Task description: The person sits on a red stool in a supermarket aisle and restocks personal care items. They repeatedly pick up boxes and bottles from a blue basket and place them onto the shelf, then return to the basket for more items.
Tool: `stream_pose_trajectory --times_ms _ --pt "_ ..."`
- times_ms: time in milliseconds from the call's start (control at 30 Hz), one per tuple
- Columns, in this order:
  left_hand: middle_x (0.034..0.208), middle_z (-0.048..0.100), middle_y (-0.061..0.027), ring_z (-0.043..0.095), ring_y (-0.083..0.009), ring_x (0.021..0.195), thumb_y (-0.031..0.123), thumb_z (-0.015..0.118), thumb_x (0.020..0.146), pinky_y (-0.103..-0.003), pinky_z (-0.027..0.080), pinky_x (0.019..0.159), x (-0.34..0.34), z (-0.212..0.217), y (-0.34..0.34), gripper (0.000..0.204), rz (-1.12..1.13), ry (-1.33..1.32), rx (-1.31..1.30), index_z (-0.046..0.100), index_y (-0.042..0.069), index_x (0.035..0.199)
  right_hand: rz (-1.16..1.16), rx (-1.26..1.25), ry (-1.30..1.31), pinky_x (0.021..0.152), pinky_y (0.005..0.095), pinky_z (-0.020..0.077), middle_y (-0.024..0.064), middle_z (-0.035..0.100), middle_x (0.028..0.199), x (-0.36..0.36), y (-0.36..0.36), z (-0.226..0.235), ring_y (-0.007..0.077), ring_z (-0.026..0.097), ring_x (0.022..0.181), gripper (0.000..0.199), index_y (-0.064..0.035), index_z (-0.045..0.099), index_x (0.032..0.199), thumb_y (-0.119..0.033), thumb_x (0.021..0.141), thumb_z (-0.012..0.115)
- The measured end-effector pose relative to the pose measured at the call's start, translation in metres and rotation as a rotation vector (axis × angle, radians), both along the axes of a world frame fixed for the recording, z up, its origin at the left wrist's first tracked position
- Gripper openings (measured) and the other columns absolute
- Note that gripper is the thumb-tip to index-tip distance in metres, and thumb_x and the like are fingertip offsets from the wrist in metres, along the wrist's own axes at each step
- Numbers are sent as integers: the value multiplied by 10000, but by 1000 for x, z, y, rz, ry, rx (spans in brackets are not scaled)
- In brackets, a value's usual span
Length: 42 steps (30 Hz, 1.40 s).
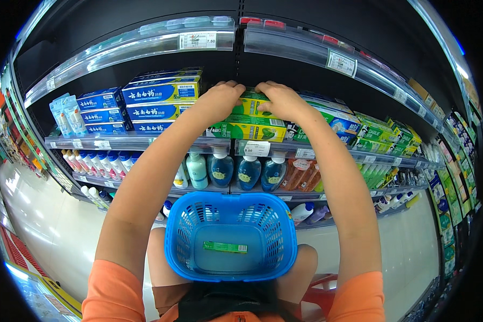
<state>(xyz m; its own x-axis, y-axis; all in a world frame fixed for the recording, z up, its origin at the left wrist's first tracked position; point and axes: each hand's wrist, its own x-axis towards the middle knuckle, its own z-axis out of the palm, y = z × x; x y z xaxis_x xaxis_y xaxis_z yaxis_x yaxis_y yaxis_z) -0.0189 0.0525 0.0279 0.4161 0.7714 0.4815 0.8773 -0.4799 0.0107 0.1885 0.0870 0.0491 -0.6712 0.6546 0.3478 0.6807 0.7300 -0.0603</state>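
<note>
A stack of green-and-yellow boxes [255, 119] stands on a shelf [279, 149], directly between and just below the two grips. The left grip [221, 101] lies over the stack's upper left, its fingers bent and close together; I cannot tell whether it pinches a box. The right grip [282, 100] is at the upper right, thumb apart from the fingers and laid against the front of an upper box; its fingertips reach over the top, and whether they squeeze is hidden.

Left of the left grip stand blue-and-yellow boxes [158, 111]; right of the right grip come blue-and-white boxes [344, 129], then more green boxes [378, 134]. Below the grips, one level down, are dark blue bottles [221, 170], a pale green bottle [197, 172] and orange pouches [297, 174].

Well below both grips, nearer the body, a blue basket [231, 203] sits between the person's knees [306, 263], with a slim green box [225, 247] lying on its bottom. Above the grips runs an upper shelf [290, 48].
</note>
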Motion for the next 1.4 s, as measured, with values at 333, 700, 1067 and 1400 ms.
stream_pose_trajectory --times_ms 333,700,1067,1400 --pt "1133 627 -194 603 -386 1060 70 649 880 -444 496 924 10 -30 -86 290 -292 -283 264 603 2 1158 153 519 459 755 428 517 129 641 934 1 -76 -43 327 644 867 274 -39 641 1055 -174 827 709" --pt "1152 669 -158 644 -354 1105 460 793 776 -474 545 898 2 -390 -136 633 -80 413 -1163 610 95 1259 116 -762 -549 834 493 554 186 697 1068 -29 -132 -403 352 672 1026 518 -56 707 1056 -466 749 782" --pt "1276 593 -140 602 -357 1156 407 862 721 -493 532 923 7 -474 -167 772 77 377 -1222 505 93 1330 87 -793 -774 850 453 550 98 685 1155 -52 -180 -479 293 667 1056 697 -122 522 1375 -388 795 804" --pt "1130 684 -166 658 -360 1070 365 834 747 -505 539 846 16 -344 -135 633 -96 298 -1165 562 132 1269 164 -938 -616 849 464 542 166 685 1113 -20 -139 -399 349 663 1031 701 -55 522 1301 -362 743 813"
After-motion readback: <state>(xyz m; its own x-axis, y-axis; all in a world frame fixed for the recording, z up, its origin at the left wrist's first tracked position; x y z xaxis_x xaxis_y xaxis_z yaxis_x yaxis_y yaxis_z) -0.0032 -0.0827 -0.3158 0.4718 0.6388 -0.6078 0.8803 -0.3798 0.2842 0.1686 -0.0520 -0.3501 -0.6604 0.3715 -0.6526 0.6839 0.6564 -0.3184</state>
